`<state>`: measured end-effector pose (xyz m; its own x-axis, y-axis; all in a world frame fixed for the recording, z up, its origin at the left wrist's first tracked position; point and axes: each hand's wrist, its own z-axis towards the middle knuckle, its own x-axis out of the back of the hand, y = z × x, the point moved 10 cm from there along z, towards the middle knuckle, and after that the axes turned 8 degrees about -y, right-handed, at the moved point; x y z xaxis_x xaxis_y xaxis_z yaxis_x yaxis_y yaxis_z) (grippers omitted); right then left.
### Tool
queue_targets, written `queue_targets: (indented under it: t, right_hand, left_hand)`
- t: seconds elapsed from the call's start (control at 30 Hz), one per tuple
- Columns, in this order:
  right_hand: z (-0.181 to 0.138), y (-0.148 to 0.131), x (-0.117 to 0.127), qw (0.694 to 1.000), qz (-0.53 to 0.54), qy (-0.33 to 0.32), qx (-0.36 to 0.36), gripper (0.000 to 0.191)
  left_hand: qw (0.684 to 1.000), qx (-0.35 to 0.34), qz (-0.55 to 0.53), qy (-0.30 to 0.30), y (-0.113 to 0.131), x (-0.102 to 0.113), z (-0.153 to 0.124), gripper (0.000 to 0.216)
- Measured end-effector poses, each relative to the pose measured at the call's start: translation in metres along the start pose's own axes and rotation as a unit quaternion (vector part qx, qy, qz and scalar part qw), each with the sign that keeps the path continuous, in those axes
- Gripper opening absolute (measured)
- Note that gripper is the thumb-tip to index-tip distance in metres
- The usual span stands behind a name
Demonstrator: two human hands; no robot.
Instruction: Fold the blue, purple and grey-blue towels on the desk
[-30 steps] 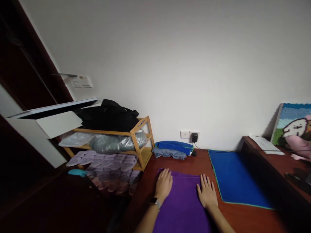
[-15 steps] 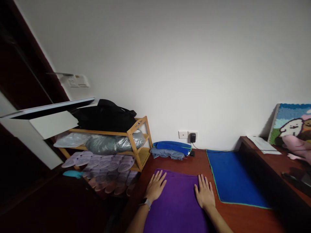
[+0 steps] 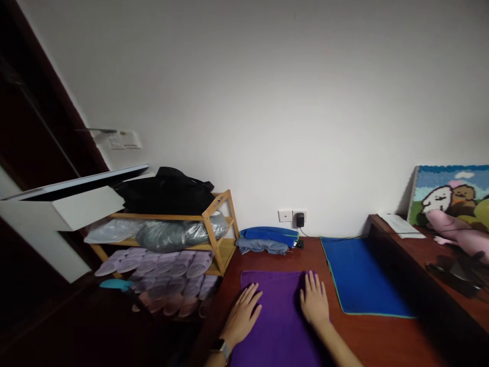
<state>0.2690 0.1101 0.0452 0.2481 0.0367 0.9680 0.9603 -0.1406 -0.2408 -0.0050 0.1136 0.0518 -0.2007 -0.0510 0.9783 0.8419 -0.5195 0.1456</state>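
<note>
A purple cloth [image 3: 280, 311] lies spread on the reddish-brown table [image 3: 367, 339]. My left hand [image 3: 243, 313], with a watch [image 3: 220, 346] on its wrist, rests flat near the cloth's left edge, fingers stretched out. At the upper right part of the cloth, my right hand [image 3: 315, 300] lies palm down with its fingers extended. Neither hand grips anything. To the right, a blue cloth with a green edge [image 3: 367, 278] is laid out flat. Behind the purple cloth, near the wall, are a folded blue cloth [image 3: 271, 234] and a crumpled grey-blue cloth [image 3: 263, 246].
Left of the table stands a wooden rack [image 3: 217, 232] with a black bag [image 3: 168, 191], plastic-wrapped items [image 3: 168, 234] and several lilac slippers [image 3: 164, 262]. A black plug [image 3: 300, 219] with a cord sits in the wall outlet. A raised ledge at right carries a pink plush toy [image 3: 454, 229] and a picture [image 3: 451, 191].
My left hand has slid back toward me along the cloth. My right hand has moved slightly left and up onto the cloth's corner area. The view has shifted a little.
</note>
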Motion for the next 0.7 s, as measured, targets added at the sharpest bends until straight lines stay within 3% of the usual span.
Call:
queue_targets:
  t: [0.1,0.17,0.23,0.37,0.43,0.5,0.6,0.7]
  right_hand:
    - [-0.062,-0.017,-0.040,1.000,0.031,0.004,-0.004,0.071]
    - [-0.097,-0.024,-0.071,0.998,0.048,-0.021,-0.014,0.073]
    - [-0.114,-0.029,-0.083,0.997,0.062,-0.037,-0.001,0.073]
    - [-0.095,-0.044,-0.045,0.984,0.079,-0.061,0.145,0.067]
    - [-0.074,-0.050,-0.020,0.962,0.073,-0.107,0.239,0.065]
    - [-0.057,-0.050,-0.003,0.947,0.056,-0.140,0.282,0.064]
    - [-0.044,-0.039,0.006,0.971,0.039,-0.104,0.213,0.061]
    - [-0.063,-0.019,-0.007,0.996,0.042,-0.030,0.076,0.061]
  left_hand:
    - [0.999,-0.005,-0.002,-0.046,0.008,-0.011,-0.003,0.049]
    - [0.997,0.030,0.004,-0.067,0.002,-0.015,-0.006,0.052]
    - [0.994,0.072,0.014,-0.077,-0.005,-0.015,-0.014,0.054]
    - [0.977,0.183,0.054,-0.097,-0.013,-0.006,-0.056,0.059]
    - [0.964,0.229,0.088,-0.103,-0.007,0.000,-0.086,0.062]
    - [0.957,0.242,0.116,-0.110,0.008,0.002,-0.111,0.062]
    - [0.962,0.215,0.128,-0.110,0.033,0.001,-0.128,0.052]
    - [0.982,0.143,0.102,-0.063,0.053,0.008,-0.114,0.047]
